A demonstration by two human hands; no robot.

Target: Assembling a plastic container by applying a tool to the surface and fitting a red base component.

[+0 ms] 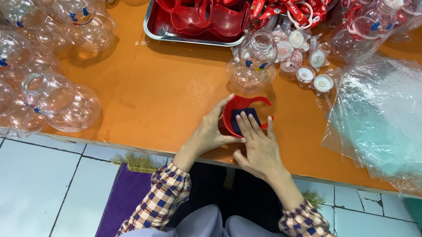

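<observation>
Orange bench [170, 97]: it carries all the things, and both hands work near its front edge.
Red handle piece [246, 104]: a curved red plastic part, lying on the bench just in front of the clear bottle.
Dark blue piece [250, 118]: it sits inside the red handle piece, under the fingers.
Left hand [209, 132]: its grip is closed on the left side of the red handle piece.
Right hand [259, 144]: fingers lie flat and press on the dark blue piece; the grip is not wrapped around it.
Clear bottle [254, 59]: it stands just behind the hands.
Tray [150, 23]: full of more red parts, at the back.
Pile of clear bottles [25, 45]: far left.
Plastic bags [400, 122]: stacked at the right.
</observation>
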